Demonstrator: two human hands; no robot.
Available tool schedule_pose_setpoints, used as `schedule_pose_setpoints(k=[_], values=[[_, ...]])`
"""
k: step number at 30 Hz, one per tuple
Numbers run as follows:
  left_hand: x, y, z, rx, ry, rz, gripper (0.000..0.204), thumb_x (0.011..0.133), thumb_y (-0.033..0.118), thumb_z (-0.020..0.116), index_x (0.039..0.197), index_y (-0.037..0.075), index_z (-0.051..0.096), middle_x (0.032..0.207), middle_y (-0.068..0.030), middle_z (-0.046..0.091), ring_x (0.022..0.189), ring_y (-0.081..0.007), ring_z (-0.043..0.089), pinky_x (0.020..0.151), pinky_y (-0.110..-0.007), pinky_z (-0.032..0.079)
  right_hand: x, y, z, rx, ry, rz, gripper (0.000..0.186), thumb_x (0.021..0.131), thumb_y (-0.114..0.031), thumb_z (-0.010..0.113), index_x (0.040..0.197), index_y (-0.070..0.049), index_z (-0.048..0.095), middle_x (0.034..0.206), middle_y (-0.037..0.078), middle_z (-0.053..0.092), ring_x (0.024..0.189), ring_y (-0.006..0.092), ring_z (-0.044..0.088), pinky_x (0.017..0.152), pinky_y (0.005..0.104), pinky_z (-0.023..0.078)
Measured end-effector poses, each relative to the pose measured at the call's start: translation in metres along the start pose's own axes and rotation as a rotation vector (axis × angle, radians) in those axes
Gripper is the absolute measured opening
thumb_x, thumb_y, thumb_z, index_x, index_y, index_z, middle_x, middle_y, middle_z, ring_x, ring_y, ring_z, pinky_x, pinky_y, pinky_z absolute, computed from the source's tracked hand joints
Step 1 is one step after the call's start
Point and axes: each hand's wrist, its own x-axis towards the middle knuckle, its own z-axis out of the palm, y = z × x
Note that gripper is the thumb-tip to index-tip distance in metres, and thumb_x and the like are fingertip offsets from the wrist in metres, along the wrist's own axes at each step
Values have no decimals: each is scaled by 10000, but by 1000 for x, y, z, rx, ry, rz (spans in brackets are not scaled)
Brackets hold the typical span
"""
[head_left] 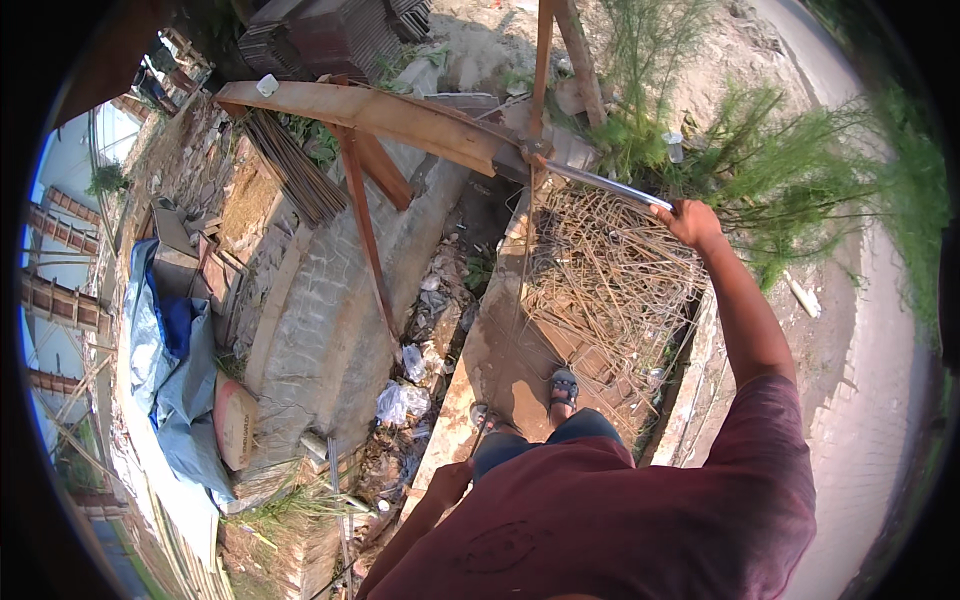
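Stretched out to the far right, my right hand (690, 222) is closed round the end of a shiny metal pipe (605, 180). The pipe runs left to a dark metal fitting (537, 150) at the end of a wooden beam (385, 113). Close to my left thigh, my left hand (450, 482) is closed on a thin rod (482, 432), which seems to lead up toward the fitting. Below the pipe lies a large heap of short bent rods (610, 265).
Wooden props (370, 240) hold up the beam. A debris-filled ditch (430, 300) runs left of the concrete ledge (500, 350) under my feet. Farther left are a bundle of long rods (295, 165), a blue tarp (180, 380) and a paper sack (234, 420). Feathery green branches (770, 170) hang at right.
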Motion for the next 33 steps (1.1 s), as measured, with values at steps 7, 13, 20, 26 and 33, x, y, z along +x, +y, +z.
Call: schedule_pose_setpoints(k=[7, 13, 20, 26, 33], values=[[8, -37, -54, 286, 406, -12, 571, 951, 501, 407, 768, -10, 584, 691, -240, 583, 696, -421, 569, 655, -468, 428, -90, -96, 26, 171, -90, 324, 740, 882, -675, 362, 952, 6, 643, 855, 279, 647, 882, 416, 637, 803, 479, 494], [22, -31, -198, 573, 513, 39, 460, 944, 438, 468, 809, 32, 638, 715, -213, 617, 724, -422, 591, 654, -480, 443, -90, -63, 42, 533, -253, 120, 590, 903, -589, 479, 899, -11, 601, 608, 99, 578, 546, 217, 591, 529, 368, 479], [37, -33, -216, 526, 461, 56, 443, 932, 454, 472, 828, 61, 647, 785, -219, 635, 827, -430, 602, 731, -487, 468, -104, -88, 48, 827, -245, 284, 570, 914, -570, 486, 808, -17, 574, 570, 47, 510, 430, 121, 444, 408, 295, 362], [90, -11, -369, 699, 600, 174, 442, 943, 421, 475, 800, 36, 639, 727, -243, 618, 690, -430, 601, 600, -506, 454, -147, -203, 108, 889, -68, 469, 620, 935, -540, 442, 791, 47, 577, 616, 149, 545, 533, 238, 521, 532, 391, 431], [111, -9, -342, -13, -216, -46, 432, 934, 432, 541, 804, 20, 562, 603, -22, 504, 538, -141, 530, 575, -333, 504, -135, -156, 77, 915, -168, 452, 577, 902, -565, 503, 696, -26, 520, 533, 45, 451, 381, 155, 408, 366, 322, 341]])
